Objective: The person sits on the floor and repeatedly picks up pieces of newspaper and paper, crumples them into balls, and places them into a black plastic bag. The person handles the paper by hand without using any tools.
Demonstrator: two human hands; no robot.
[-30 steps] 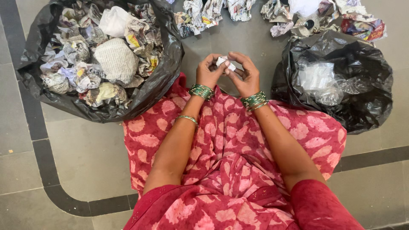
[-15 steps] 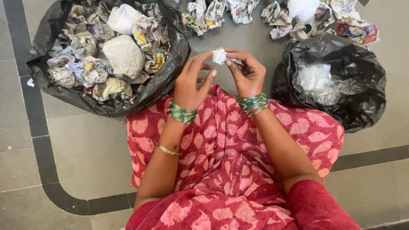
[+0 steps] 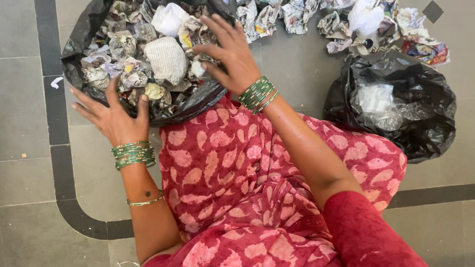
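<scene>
Reaching over paper-filled black bag (image 3: 79, 74) | right hand (image 3: 232, 52) grip open | left hand (image 3: 116, 116) grip spread on rim

small white paper wad (image 3: 198, 68) atop bag's (image 3: 79, 39) crumpled newspapers.

The left hand (image 3: 115, 116) is spread flat, palm down, fingers fanned and pointing up and to the left, the thumb stretched out toward the right. Its wrist carries a stack of green bangles (image 3: 132, 155), and a thin bangle (image 3: 144, 201) sits lower on the bare forearm, which runs down to the bottom edge. The right hand (image 3: 228, 52) reaches up and across to the left, fingers splayed and loose, gripping nothing. Green bangles (image 3: 257, 94) ring that wrist too, and the forearm slants down to a red sleeve (image 3: 368, 232).
</scene>
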